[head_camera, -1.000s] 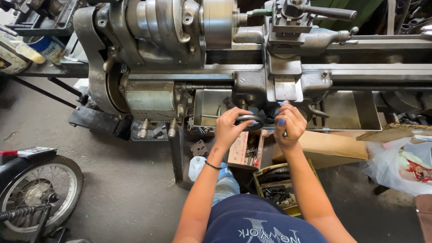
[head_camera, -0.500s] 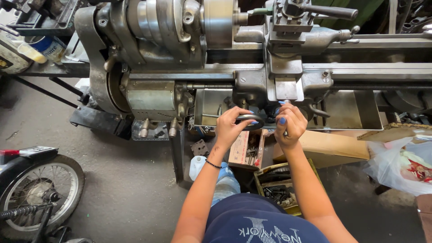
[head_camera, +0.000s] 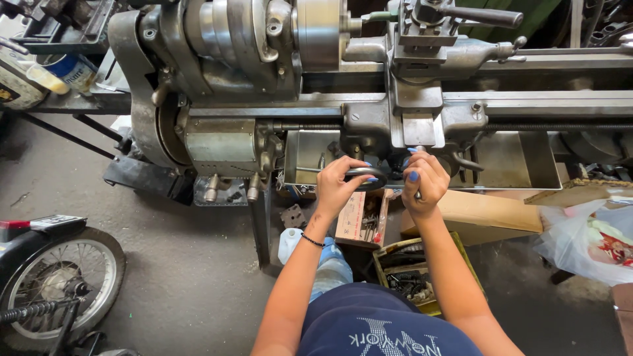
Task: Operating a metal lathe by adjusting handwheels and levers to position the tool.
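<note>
Left hand [head_camera: 337,186] curls round the handwheel [head_camera: 366,175], right hand [head_camera: 425,182] grips a crank handle [head_camera: 418,195] — below, a box [head_camera: 362,219] of bits, a crate [head_camera: 410,277] of dark metal parts.

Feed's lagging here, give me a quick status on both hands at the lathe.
Left hand gripping the carriage handwheel. Right hand closed on a small handle below the cross slide. Nothing blocking either hand.

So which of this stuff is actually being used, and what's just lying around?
In use:
left hand on the handwheel
right hand at the carriage
lathe

Lying about:
motorbike wheel
box of metal parts
plastic bag
</note>
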